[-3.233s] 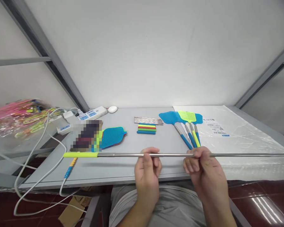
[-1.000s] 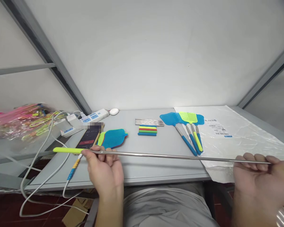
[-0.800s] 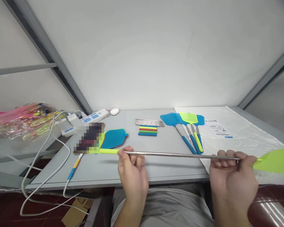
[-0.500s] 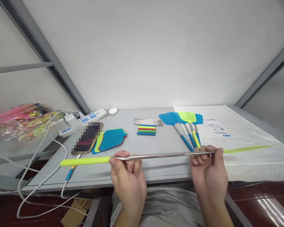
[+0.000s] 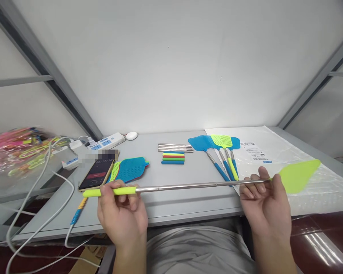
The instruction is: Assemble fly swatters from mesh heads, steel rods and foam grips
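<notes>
A yellow-green fly swatter [image 5: 188, 186] with an extended metal rod is held level above the front of the table. My left hand [image 5: 122, 213] grips its yellow-green handle, fingers closed round it. At the other end my right hand [image 5: 265, 205] closes on the rod just beside the yellow-green swatter head [image 5: 300, 177], whose broad face is turned partly towards me. Beyond the rod lie several swatters [image 5: 217, 142] with blue and yellow-green heads. Blue and yellow-green loose swatter heads [image 5: 131, 169] are stacked at the left, partly behind my left hand.
Metal rods [image 5: 175, 148] and coloured handles [image 5: 173, 158] lie mid-table. Left are a phone [image 5: 100, 169], a power strip [image 5: 107, 141], white cables [image 5: 65, 201] and bagged colourful items [image 5: 17, 146]. A white plastic package [image 5: 303, 182] covers the table's right side.
My left hand has slid left from the rod's joint onto the handle. My right hand has moved right to the swatter head, which has turned from edge-on to show its face.
</notes>
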`<control>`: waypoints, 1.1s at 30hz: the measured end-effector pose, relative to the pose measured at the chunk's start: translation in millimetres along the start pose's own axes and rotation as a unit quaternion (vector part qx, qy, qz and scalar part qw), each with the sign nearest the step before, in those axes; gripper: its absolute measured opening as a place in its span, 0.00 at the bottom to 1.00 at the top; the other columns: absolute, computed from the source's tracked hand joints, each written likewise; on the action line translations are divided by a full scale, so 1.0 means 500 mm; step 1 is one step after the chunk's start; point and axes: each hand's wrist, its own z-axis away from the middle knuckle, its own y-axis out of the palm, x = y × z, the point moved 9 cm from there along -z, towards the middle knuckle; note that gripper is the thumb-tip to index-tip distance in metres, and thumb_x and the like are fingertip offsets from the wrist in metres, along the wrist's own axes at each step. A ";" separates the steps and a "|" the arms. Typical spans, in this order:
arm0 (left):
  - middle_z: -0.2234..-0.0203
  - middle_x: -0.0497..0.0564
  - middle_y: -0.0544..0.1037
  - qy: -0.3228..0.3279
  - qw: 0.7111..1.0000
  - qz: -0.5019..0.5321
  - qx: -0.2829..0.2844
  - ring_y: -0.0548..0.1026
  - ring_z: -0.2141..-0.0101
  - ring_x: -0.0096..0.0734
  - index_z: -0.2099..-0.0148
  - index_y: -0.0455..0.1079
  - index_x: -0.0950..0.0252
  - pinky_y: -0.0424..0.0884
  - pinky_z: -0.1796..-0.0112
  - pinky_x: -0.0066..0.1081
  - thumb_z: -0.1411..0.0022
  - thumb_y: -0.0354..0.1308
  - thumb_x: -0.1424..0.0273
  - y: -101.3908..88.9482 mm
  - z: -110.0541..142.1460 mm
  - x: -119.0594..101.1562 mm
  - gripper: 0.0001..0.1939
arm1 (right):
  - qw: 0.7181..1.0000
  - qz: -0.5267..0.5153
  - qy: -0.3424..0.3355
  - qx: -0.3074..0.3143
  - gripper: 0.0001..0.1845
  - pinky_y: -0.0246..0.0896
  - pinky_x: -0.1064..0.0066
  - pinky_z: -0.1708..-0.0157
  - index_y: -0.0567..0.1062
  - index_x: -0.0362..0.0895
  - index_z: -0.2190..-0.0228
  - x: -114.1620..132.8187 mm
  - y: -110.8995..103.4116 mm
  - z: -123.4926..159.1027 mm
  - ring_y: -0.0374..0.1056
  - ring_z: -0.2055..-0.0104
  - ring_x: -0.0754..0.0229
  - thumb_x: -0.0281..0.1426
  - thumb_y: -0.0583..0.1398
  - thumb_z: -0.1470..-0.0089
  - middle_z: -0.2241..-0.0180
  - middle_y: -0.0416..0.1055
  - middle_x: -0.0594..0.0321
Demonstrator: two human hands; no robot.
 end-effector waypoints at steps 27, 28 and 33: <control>0.78 0.39 0.56 -0.074 0.997 0.000 -0.001 0.51 0.85 0.17 0.69 0.58 0.61 0.60 0.78 0.25 0.31 0.53 0.59 0.047 0.118 0.089 0.15 | 0.991 0.096 -0.055 0.077 0.20 0.66 0.63 0.61 0.74 0.51 0.51 -0.125 0.111 0.092 0.72 0.62 0.58 0.46 0.51 0.37 0.51 0.75 0.57; 0.78 0.40 0.57 -0.081 0.997 -0.007 0.010 0.53 0.85 0.18 0.68 0.59 0.61 0.61 0.78 0.25 0.31 0.52 0.58 0.054 0.138 0.096 0.15 | 0.991 0.093 -0.032 0.090 0.20 0.66 0.62 0.61 0.74 0.50 0.52 -0.146 0.121 0.104 0.72 0.61 0.58 0.46 0.51 0.37 0.51 0.75 0.57; 0.76 0.42 0.58 -0.076 0.994 0.007 0.073 0.57 0.84 0.18 0.70 0.60 0.60 0.60 0.80 0.25 0.31 0.51 0.55 0.083 0.188 0.101 0.18 | 0.990 0.067 0.037 0.122 0.23 0.67 0.57 0.58 0.75 0.49 0.54 -0.194 0.142 0.140 0.71 0.65 0.58 0.47 0.48 0.35 0.52 0.77 0.57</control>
